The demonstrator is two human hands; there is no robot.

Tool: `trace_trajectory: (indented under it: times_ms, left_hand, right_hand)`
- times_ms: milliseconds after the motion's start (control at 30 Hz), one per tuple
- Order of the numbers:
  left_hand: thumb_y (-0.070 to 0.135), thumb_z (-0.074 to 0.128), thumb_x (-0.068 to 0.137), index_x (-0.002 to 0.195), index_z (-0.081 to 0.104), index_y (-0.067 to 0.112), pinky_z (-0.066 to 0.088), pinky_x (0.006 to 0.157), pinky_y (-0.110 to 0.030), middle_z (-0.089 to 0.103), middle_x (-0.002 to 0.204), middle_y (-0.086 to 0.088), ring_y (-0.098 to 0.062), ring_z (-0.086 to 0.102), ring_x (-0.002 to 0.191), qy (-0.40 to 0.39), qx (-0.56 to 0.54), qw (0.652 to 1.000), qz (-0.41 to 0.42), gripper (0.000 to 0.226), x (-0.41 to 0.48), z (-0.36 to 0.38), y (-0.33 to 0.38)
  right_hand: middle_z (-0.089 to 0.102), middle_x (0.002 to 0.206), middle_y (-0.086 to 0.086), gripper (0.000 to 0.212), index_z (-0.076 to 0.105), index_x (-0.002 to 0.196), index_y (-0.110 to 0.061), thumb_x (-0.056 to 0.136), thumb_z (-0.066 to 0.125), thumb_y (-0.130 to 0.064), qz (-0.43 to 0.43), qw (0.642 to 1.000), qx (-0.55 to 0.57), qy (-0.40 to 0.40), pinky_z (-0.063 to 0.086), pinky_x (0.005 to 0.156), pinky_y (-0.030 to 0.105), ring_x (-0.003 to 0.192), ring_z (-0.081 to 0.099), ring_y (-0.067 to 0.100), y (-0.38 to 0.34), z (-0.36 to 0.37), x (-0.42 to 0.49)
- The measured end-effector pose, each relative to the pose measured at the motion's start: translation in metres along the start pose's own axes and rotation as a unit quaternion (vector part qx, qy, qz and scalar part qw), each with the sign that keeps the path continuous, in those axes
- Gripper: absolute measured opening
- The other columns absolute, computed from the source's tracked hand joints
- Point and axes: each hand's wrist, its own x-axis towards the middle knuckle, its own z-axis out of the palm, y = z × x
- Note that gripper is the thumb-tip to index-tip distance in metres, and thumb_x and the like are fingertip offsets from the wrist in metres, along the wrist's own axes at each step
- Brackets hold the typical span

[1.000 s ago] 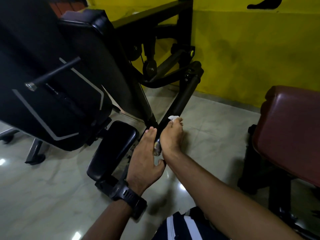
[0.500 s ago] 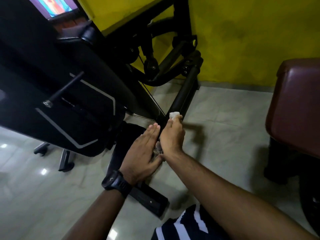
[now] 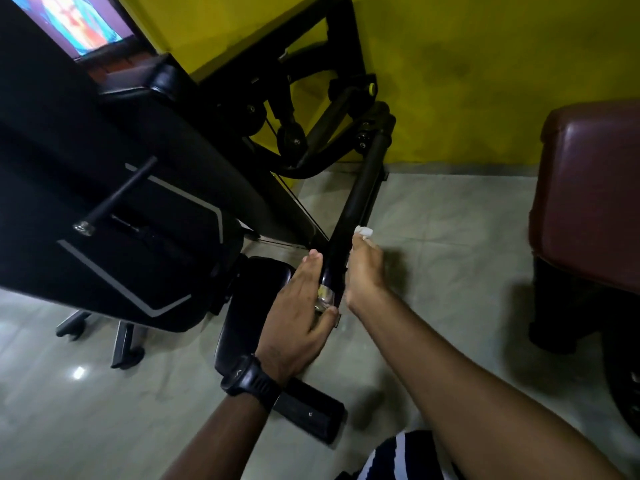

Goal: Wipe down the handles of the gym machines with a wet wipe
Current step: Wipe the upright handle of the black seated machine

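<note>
A long black machine handle (image 3: 363, 192) runs from the frame near the yellow wall down toward me, ending in a metal cap. My right hand (image 3: 365, 271) lies against the handle's right side and holds a white wet wipe (image 3: 363, 232), which sticks out past its fingertips. My left hand (image 3: 298, 313), with a black watch on the wrist, rests flat with straight fingers along the handle's left side, its thumb under the metal end cap.
A black padded seat back (image 3: 114, 202) with grey stripes and a protruding pin (image 3: 114, 199) fills the left. A black pad (image 3: 252, 306) and a foot bar lie under my left hand. A maroon bench pad (image 3: 588, 188) stands right. Pale tiled floor (image 3: 450, 254) lies between.
The view has shifted a little. My right hand with the wipe has stayed near the same part of the handle, and my left hand has kept resting beside the handle's end.
</note>
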Motion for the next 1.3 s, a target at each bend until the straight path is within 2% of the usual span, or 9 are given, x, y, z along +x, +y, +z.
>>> trace_trajectory:
  times_ms: [133, 267, 433, 600, 800, 967, 1100, 1200, 1300]
  left_hand:
    - [0.043, 0.042, 0.091, 0.159, 0.011, 0.016, 0.009, 0.124, -0.025, 0.008, 0.165, 0.005, -0.004, 0.007, 0.153, 0.019, 0.007, 1.0, -0.005, 0.079, -0.001, 0.002, 0.002]
    - [0.036, 0.046, 0.096, 0.16, 0.008, 0.017, 0.005, 0.122, -0.02, 0.006, 0.167, 0.003, 0.0, 0.002, 0.152, 0.032, -0.006, 0.999, -0.014, 0.077, -0.004, 0.006, 0.004]
    - [0.03, 0.052, 0.096, 0.16, 0.011, 0.015, 0.006, 0.123, -0.021, 0.01, 0.168, 0.001, -0.003, 0.005, 0.153, 0.044, 0.008, 0.999, -0.015, 0.078, -0.003, 0.008, 0.004]
    - [0.043, 0.042, 0.093, 0.16, 0.013, 0.016, 0.007, 0.123, -0.026, 0.013, 0.167, 0.001, -0.006, 0.006, 0.153, 0.042, 0.034, 0.998, -0.011, 0.078, 0.0, 0.007, 0.001]
    - [0.05, 0.033, 0.091, 0.159, 0.018, 0.011, 0.008, 0.123, -0.025, 0.022, 0.165, -0.004, -0.011, 0.014, 0.152, 0.047, 0.04, 0.998, -0.012, 0.08, 0.003, 0.008, 0.002]
    - [0.048, 0.035, 0.093, 0.158, 0.024, 0.011, 0.022, 0.123, -0.039, 0.025, 0.164, -0.003, -0.012, 0.016, 0.152, 0.047, 0.018, 0.999, -0.014, 0.076, 0.003, 0.011, -0.001]
    - [0.05, 0.033, 0.093, 0.159, 0.022, 0.013, 0.021, 0.124, -0.037, 0.023, 0.164, -0.001, -0.008, 0.012, 0.153, 0.038, 0.0, 0.999, -0.024, 0.077, 0.004, 0.011, 0.0]
    - [0.049, 0.035, 0.092, 0.158, 0.024, 0.012, 0.02, 0.124, -0.035, 0.025, 0.164, -0.001, -0.008, 0.012, 0.152, 0.027, 0.0, 0.999, -0.018, 0.077, 0.005, 0.008, -0.002]
    - [0.047, 0.038, 0.094, 0.158, 0.024, 0.012, 0.014, 0.124, -0.029, 0.024, 0.164, -0.001, -0.009, 0.013, 0.153, 0.021, 0.005, 1.0, -0.009, 0.075, 0.005, 0.007, -0.003]
  right_hand:
    - [0.024, 0.162, 0.014, 0.048, 0.032, 0.154, -0.007, 0.107, 0.037, -0.018, -0.196, 0.971, -0.138, -0.003, 0.034, 0.116, 0.034, 0.145, 0.032, 0.026, 0.0, -0.007, -0.017]
    - [0.002, 0.167, 0.006, 0.049, 0.023, 0.156, -0.006, 0.109, 0.032, -0.014, -0.274, 0.933, -0.228, -0.054, 0.01, 0.12, 0.023, 0.154, -0.002, 0.017, -0.004, -0.014, -0.003]
    - [0.025, 0.162, 0.016, 0.043, 0.041, 0.147, -0.003, 0.105, 0.036, -0.012, -0.355, 0.853, -0.375, -0.081, 0.015, 0.123, 0.036, 0.153, 0.01, 0.028, -0.011, -0.027, 0.0]
    - [0.062, 0.12, 0.012, 0.035, 0.067, 0.118, -0.01, 0.102, 0.038, -0.021, -0.44, 0.639, -0.612, -0.155, 0.021, 0.121, 0.051, 0.133, 0.044, 0.033, -0.034, -0.035, 0.027]
    - [0.066, 0.113, 0.015, 0.036, 0.068, 0.109, -0.009, 0.103, 0.035, -0.024, -0.45, 0.561, -0.665, -0.199, 0.028, 0.113, 0.051, 0.125, 0.051, 0.034, -0.057, -0.027, 0.03]
    - [0.066, 0.118, 0.012, 0.04, 0.067, 0.11, -0.013, 0.104, 0.033, -0.031, -0.435, 0.549, -0.69, -0.18, 0.032, 0.112, 0.047, 0.123, 0.052, 0.029, -0.057, -0.025, 0.029]
    - [0.065, 0.112, 0.009, 0.038, 0.068, 0.108, -0.016, 0.105, 0.033, -0.031, -0.414, 0.481, -0.743, -0.213, 0.029, 0.116, 0.05, 0.111, 0.058, 0.028, -0.074, -0.021, 0.028]
    - [0.066, 0.12, 0.009, 0.039, 0.068, 0.111, -0.014, 0.105, 0.033, -0.03, -0.404, 0.584, -0.671, -0.212, 0.023, 0.118, 0.041, 0.122, 0.054, 0.025, -0.063, -0.023, 0.034]
    - [0.054, 0.144, 0.004, 0.035, 0.065, 0.128, -0.01, 0.108, 0.038, -0.023, -0.382, 0.812, -0.409, -0.166, 0.014, 0.121, 0.025, 0.147, 0.03, 0.014, -0.025, -0.039, 0.016]
